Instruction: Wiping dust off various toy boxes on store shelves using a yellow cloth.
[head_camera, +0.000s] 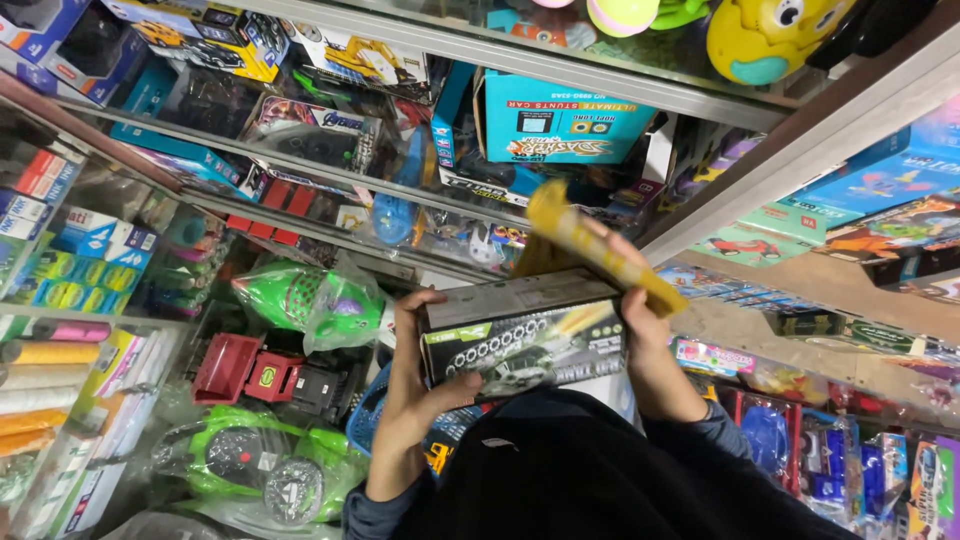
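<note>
toy box (525, 345) before shelves (400, 190)

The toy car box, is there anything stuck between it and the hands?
Nothing visible. The left hand grips the left end of the toy car box directly. The right hand touches its right end, but also holds a yellow cloth, which lies over the box's top right edge.

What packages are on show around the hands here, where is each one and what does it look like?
Toy car box: held between left hand and right hand; oblong, dark, pale car picture.
Yellow cloth: in the right hand, over the box.
Teal box: shelf above; squarish, teal.
Green toy in clear bag: left of the hands.
Red toy truck: below the bag, unboxed.
</note>
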